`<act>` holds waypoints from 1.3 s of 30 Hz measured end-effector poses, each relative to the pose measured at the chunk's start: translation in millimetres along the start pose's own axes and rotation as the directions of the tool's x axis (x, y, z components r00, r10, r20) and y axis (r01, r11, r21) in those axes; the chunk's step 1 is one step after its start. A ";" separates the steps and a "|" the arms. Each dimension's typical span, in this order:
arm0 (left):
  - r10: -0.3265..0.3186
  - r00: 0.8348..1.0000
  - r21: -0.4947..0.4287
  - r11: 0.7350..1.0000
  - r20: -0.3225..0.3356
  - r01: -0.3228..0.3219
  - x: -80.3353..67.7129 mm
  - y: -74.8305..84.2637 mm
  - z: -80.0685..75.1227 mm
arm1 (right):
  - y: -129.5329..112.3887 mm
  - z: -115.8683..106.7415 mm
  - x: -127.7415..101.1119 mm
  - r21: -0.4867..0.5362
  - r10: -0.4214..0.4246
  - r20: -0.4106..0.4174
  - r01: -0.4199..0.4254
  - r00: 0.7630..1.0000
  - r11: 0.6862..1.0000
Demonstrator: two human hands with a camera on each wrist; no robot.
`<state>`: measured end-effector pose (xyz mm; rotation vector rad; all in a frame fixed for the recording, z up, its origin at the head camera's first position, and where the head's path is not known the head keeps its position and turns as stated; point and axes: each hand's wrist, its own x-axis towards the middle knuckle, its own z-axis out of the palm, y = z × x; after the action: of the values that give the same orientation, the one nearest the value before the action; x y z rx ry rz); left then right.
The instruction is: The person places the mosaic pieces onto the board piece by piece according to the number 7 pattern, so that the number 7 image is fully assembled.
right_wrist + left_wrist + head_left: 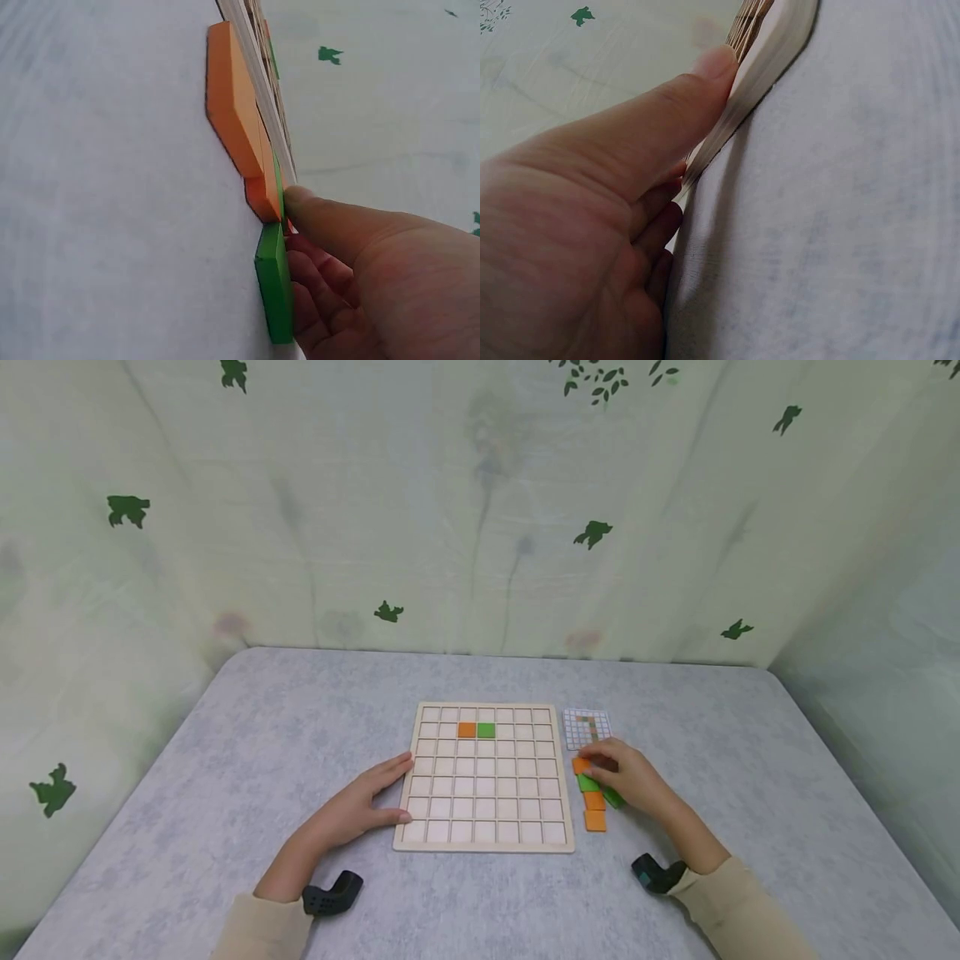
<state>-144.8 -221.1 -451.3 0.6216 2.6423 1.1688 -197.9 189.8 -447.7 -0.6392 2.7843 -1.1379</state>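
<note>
A wooden grid board (484,846) lies flat on the table. One orange tile (467,730) and one green tile (486,730) sit side by side in its second row from the top. My left hand (358,806) rests along the board's left edge, fingers straight and thumb (705,79) on the rim. To the right of the board, my right hand (630,777) pinches an orange tile (581,765) between thumb and fingers. Just below it lie a green tile (588,783) and two orange tiles (595,821). Another green tile (274,289) lies beneath the hand.
A small card (587,724) printed with a coloured grid pattern lies beyond my right hand, beside the board's upper right corner. The grey table (300,710) stretches around the board. A pale curtain with green leaf shapes (592,534) stands behind the table.
</note>
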 end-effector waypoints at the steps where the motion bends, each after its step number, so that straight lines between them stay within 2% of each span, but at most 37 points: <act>1: -0.001 1.000 -0.001 1.000 0.000 0.001 0.0 0.2 0.0 | 0.8 0.1 0.5 -0.004 -0.005 -0.004 0.005 1.000 1.000; 6: -0.006 1.000 -0.006 1.000 -0.001 0.006 0.1 0.4 0.1 | 2.5 -0.2 1.8 -0.010 -0.006 0.000 0.006 1.000 1.000; 16: -0.003 1.000 -0.004 1.000 0.001 0.003 0.0 1.7 -0.4 | 1.3 -2.8 0.9 0.013 0.049 0.063 -0.050 0.997 0.999; 24: 0.007 1.000 -0.005 1.000 0.003 -0.007 -0.5 2.9 -1.3 | -0.6 -2.8 5.8 -0.011 0.042 0.035 -0.042 0.999 0.999; 31: 0.006 1.000 -0.006 1.000 0.003 -0.006 -0.9 1.4 -0.7 | 0.0 -3.1 9.1 0.045 0.091 0.034 -0.092 0.995 0.995; 39: 0.018 1.000 -0.004 1.000 -0.012 -0.018 -0.3 0.7 -1.0 | -2.0 -10.5 10.1 0.045 0.088 0.117 -0.093 0.989 0.995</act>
<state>-144.7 -221.5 -450.2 0.6414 2.6494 1.1860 -208.7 191.4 -437.8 -0.5488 2.6507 -1.1137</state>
